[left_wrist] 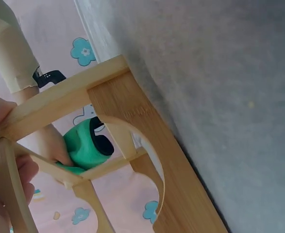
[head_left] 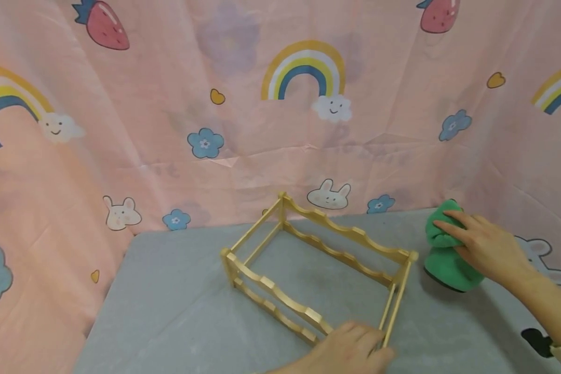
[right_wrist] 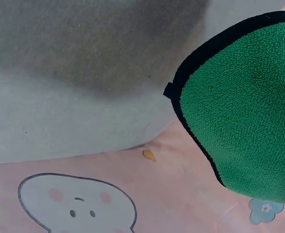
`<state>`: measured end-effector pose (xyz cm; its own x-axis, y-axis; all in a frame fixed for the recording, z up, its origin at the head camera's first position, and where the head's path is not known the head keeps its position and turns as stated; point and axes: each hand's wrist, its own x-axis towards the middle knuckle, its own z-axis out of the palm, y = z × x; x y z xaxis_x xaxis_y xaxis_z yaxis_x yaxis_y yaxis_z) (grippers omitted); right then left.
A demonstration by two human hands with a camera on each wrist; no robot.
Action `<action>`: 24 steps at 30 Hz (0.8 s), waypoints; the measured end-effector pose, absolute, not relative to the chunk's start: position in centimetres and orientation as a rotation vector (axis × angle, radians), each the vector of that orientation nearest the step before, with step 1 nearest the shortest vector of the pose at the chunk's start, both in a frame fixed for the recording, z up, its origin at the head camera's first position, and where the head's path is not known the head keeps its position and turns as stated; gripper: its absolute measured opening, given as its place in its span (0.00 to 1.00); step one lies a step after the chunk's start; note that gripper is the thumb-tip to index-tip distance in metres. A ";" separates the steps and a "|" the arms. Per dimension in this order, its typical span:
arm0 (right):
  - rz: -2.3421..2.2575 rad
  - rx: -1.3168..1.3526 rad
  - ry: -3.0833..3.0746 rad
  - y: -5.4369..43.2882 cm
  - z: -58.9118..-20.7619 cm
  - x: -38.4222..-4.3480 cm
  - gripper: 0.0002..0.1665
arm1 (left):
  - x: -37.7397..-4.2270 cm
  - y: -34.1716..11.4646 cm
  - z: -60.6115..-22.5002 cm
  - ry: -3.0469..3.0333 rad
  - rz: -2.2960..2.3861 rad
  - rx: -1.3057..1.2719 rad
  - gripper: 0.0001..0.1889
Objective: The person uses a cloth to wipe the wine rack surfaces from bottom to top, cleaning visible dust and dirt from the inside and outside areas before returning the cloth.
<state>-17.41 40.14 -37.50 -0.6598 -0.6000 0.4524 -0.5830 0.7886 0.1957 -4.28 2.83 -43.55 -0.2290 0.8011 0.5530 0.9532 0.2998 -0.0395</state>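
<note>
A light wooden rack (head_left: 267,283) with scalloped rails stands at the middle of the grey table. At its near right corner my left hand (head_left: 346,349) grips the frame, and in the left wrist view the thumb and curled fingers are around the wood. Off to the right of the rack, my right hand (head_left: 491,249) holds a bunched green cloth (head_left: 453,267) with a black edging. Fuzzy terry texture shows on the cloth (right_wrist: 244,111) in the right wrist view, where it hangs above the table. The right fingers are mostly out of that view.
The grey table covering (head_left: 163,291) spreads under the rack. A pink printed curtain (head_left: 243,197) hangs behind and at both sides. A black wrist strap (head_left: 537,342) shows near the right sleeve.
</note>
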 end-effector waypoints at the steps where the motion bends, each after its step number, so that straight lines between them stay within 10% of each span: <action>1: -0.044 0.880 -2.476 40.2 -37.5 -17.4 0.48 | -4.2 2.7 -43.6 -2.096 -0.432 -1.570 0.13; 24: -0.069 0.735 -2.541 40.6 -36.8 -16.7 0.46 | -6.2 -2.5 -43.7 -1.849 -0.641 -1.825 0.23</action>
